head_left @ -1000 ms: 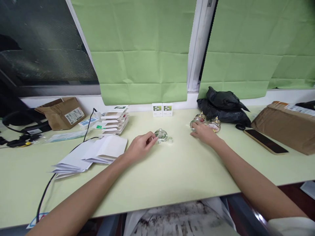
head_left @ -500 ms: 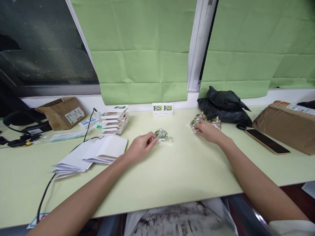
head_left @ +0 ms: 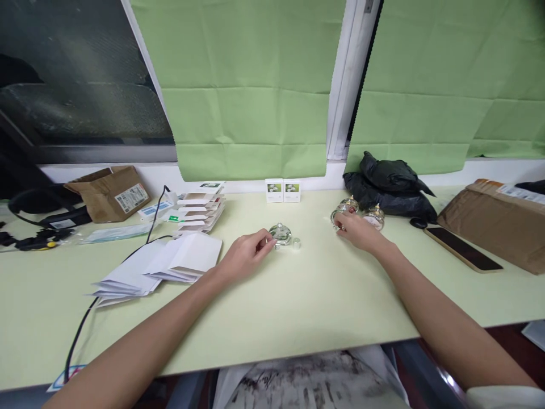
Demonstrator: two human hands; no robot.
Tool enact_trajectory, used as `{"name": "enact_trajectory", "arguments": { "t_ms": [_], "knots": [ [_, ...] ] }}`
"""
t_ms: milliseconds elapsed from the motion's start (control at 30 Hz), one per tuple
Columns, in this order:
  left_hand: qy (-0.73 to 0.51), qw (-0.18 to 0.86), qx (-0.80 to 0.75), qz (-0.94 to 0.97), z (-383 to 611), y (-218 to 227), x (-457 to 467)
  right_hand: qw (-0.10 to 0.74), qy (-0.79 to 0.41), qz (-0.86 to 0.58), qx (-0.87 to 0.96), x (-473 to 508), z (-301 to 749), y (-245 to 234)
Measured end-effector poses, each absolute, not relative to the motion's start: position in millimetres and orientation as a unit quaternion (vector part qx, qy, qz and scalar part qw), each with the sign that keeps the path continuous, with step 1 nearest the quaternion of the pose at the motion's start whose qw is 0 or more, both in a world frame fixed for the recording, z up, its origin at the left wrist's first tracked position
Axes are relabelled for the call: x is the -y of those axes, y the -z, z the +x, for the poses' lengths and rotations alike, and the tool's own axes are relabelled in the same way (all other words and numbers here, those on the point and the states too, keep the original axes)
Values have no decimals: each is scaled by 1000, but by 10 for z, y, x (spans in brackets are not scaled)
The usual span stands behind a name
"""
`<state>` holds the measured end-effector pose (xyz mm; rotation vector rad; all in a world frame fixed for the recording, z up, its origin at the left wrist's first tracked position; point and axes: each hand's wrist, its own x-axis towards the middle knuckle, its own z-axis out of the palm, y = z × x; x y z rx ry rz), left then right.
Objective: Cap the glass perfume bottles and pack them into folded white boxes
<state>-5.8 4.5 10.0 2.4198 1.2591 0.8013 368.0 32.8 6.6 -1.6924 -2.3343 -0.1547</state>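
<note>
My left hand (head_left: pixel 247 250) rests on the table with its fingers curled and the tips pressed together at the left side of a small clear glass jar with a knobbed lid (head_left: pixel 281 235). Whatever lies between those fingertips is too small to make out. Beside this jar stands a small clear glass cylinder (head_left: pixel 296 242). Farther right, my right hand (head_left: pixel 353 227) has its fingers closed on a shiny ornate glass jar (head_left: pixel 335 216), partly hiding it. Close behind that hand stand another gold-topped jar (head_left: pixel 351 201) and a similar jar (head_left: pixel 375 216).
Two small white boxes (head_left: pixel 283 190) stand at the back. On the left are stacked cartons (head_left: pixel 200 209), folded white cartons (head_left: pixel 170 264), a black cable (head_left: pixel 80 335) and an open cardboard box (head_left: pixel 111 196). Black bags (head_left: pixel 389 187), a phone (head_left: pixel 463 249) and a brown parcel (head_left: pixel 489 224) lie right.
The view has shifted slightly. My right hand has turned a little at the ornate jar; my left hand stays beside the clear jar.
</note>
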Motion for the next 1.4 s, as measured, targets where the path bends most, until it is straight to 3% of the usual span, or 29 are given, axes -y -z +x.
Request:
{"name": "enact_trajectory", "arguments": {
  "t_ms": [233, 867, 1000, 1133, 1267, 1400],
  "knots": [
    [-275, 147, -435, 845, -61, -106, -39, 165, 41, -554, 815, -448, 3662, 17],
    [-277, 127, -456, 836, -42, -145, -31, 69, 120, -572, 809, -363, 3656, -77],
    [-280, 111, -498, 813, -59, -105, -83, 155, 105, -537, 822, -285, 3511, -107],
    [-291, 119, -528, 789, -91, 42, -204, 284, -58, -475, 831, -142, 3133, -59],
    [-313, 149, -490, 800, -100, 154, -298, 292, -181, -455, 822, -68, 2785, 82],
    [-315, 192, -455, 811, -70, 156, -316, 324, -192, -446, 812, -94, 2628, 176]
  ]
}}
